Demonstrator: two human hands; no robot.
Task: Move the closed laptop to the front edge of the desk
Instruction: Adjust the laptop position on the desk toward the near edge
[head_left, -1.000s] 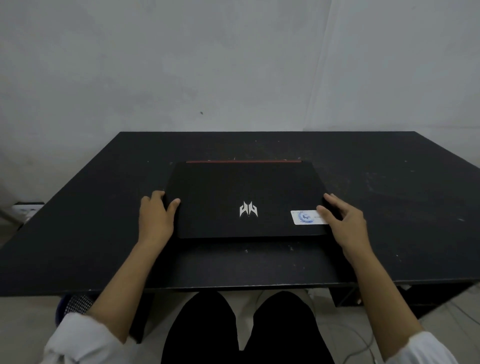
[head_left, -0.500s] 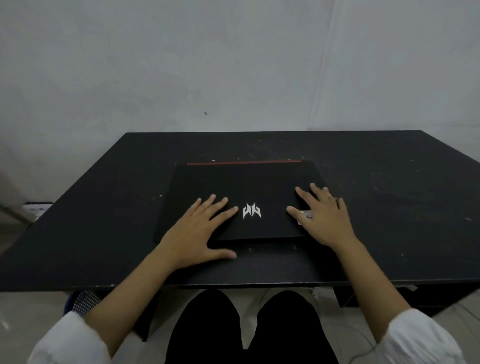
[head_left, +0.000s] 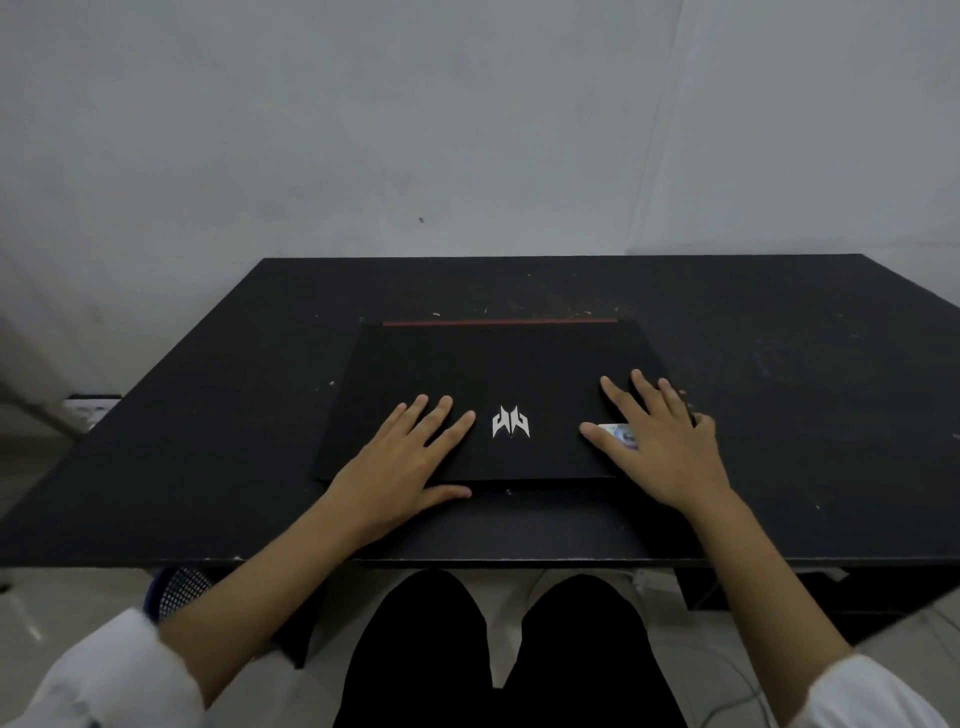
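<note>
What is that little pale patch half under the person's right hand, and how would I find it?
Start at the black desk and find the closed black laptop lying flat on it. On its lid, right of the silver logo, a small white sticker with a blue mark peeks out beneath the right hand. It is the only pale rectangular patch on the lid.

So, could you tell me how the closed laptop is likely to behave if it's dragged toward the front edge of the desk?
The laptop is a flat, closed slab, so it should probably slide stiffly without tipping or rolling. Both the left hand and right hand lie flat on its smooth lid, so the palms might slip unless they press down.
</note>
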